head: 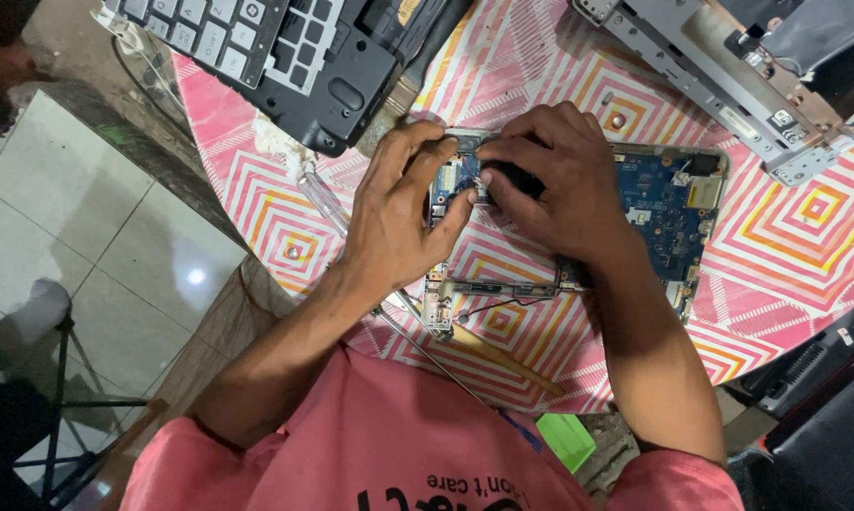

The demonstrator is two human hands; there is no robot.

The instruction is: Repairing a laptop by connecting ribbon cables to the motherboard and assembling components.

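The blue circuit board lies flat on the patterned worktop, its long axis running left to right. Left hand and right hand pinch a small part at its left end.

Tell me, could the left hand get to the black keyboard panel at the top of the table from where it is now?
Probably yes. The left hand rests on the blue circuit board, and the keyboard panel lies just beyond it on the patterned tablecloth. Nothing stands between them, though the fingers are busy on the board.
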